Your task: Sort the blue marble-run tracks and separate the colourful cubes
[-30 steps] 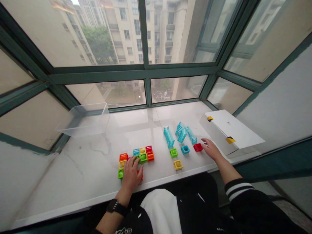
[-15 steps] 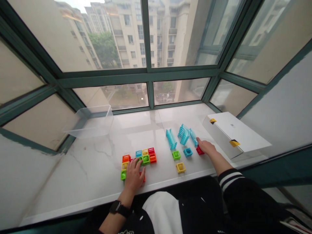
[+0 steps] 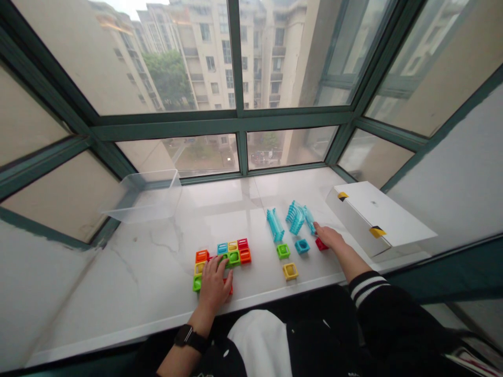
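My left hand lies over a group of joined square plastic blocks, its fingers spread. An orange block, a yellow block and a green block show beside it. Past its fingertips, another green block sits by an orange-red one. A red block below the hand is partly covered. My right hand has its fingertips closed at the near end of a narrow translucent blue track piece. Just under those fingers is a red block, partly hidden.
A curved blue track piece and a straight one lie left of my right hand. Nearer are loose green, blue and yellow blocks. A clear plastic bin stands back left, a white box at right.
My right hand and the narrow blue track piece have shifted slightly left, toward the curved piece. My left hand stays over the blocks.
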`<action>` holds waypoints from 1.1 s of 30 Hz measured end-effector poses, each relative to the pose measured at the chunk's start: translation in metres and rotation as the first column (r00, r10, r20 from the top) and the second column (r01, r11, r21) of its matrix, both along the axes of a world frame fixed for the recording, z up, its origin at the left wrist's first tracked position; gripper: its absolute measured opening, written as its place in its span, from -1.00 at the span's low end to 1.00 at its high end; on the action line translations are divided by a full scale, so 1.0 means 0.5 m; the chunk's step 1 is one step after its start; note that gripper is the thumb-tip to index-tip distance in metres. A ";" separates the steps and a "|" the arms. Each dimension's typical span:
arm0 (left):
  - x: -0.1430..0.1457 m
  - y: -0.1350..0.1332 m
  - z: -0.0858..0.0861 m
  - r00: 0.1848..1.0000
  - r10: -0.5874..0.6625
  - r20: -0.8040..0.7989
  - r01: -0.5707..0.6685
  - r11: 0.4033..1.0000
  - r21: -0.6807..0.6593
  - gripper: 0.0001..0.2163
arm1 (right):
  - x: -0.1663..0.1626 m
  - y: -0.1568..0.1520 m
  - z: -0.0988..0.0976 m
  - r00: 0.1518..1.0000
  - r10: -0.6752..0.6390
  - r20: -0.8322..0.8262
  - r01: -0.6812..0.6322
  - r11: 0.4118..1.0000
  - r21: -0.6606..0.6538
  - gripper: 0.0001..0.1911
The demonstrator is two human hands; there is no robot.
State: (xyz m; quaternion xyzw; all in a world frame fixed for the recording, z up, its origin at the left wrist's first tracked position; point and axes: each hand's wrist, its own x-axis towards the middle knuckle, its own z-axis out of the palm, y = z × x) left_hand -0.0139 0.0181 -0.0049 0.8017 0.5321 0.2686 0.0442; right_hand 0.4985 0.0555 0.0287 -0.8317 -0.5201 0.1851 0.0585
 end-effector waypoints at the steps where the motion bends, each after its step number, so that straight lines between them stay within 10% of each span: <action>1: 0.001 0.000 0.002 1.000 0.001 0.000 -0.001 1.000 -0.002 -0.67 | 0.001 0.000 -0.001 1.000 0.003 -0.001 -0.003 1.000 -0.003 -0.33; 19: 0.003 -0.002 0.005 0.999 0.002 -0.048 -0.002 1.000 0.006 -0.67 | 0.002 -0.029 0.008 0.996 0.017 0.090 -0.024 0.997 0.079 -0.44; 25: 0.005 -0.002 0.004 0.999 0.004 -0.050 -0.003 1.000 0.009 -0.67 | -0.058 -0.059 0.011 0.947 0.304 0.103 -0.320 0.879 0.354 -0.65; 33: 0.000 0.000 -0.001 1.000 0.000 -0.023 0.000 1.000 0.001 -0.67 | -0.132 -0.077 -0.009 0.888 0.432 0.155 -0.457 0.862 0.218 -0.68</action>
